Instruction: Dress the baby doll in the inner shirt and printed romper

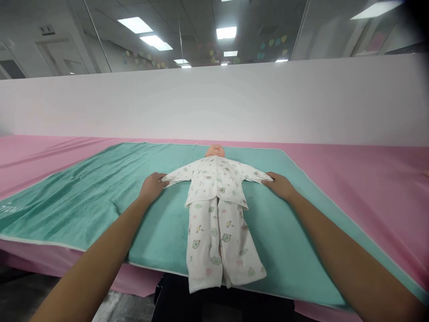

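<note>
A baby doll (pixel 215 151) lies on its back on a teal towel, its head toward the white wall. It wears a white long-sleeved top (pixel 216 181) with small printed animals and matching printed trousers (pixel 204 241), whose leg ends reach over the towel's near edge. Both sleeves are spread out sideways. My left hand (pixel 152 187) pinches the cuff of the sleeve on the left, and my right hand (pixel 279 185) pinches the cuff on the right. The doll's own hands and feet are hidden by the clothes.
The teal towel (pixel 100 201), wrinkled at the left, covers a pink sheet (pixel 368 188) on the table. Behind it rises a white wall (pixel 214 103) with a glass panel (pixel 201 31) above. Part of another person's hand (pixel 426 172) shows at the far right edge.
</note>
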A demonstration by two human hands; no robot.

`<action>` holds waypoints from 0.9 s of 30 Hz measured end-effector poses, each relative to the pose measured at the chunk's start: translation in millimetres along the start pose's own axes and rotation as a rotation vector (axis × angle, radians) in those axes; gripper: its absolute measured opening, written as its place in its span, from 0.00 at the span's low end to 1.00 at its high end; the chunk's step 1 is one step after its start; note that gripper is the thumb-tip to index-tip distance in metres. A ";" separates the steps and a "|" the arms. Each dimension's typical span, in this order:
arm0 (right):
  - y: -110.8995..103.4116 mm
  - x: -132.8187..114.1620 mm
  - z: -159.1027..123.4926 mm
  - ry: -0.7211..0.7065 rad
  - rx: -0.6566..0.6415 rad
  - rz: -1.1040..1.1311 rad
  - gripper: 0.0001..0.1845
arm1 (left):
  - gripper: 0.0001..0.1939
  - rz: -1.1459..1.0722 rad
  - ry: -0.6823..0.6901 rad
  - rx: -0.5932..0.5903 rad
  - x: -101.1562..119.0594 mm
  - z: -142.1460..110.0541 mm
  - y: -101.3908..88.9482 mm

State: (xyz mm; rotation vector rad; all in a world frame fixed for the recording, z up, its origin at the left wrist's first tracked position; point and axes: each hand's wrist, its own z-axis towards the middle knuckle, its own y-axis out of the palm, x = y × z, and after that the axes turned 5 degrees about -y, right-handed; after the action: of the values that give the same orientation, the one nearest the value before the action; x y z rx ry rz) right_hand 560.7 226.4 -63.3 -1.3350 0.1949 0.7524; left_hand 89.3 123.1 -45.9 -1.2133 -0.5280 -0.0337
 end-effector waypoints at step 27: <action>36.8 -182.5 -228.5 -0.340 -0.117 -0.090 0.30 | 0.29 -0.221 0.801 -0.202 89.0 -236.2 -15.2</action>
State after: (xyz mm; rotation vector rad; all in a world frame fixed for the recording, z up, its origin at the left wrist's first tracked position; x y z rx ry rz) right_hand 466.3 -52.6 -53.8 -1.2943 -0.1811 0.9114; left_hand 250.2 -71.8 -54.5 -1.2155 0.0532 -0.7442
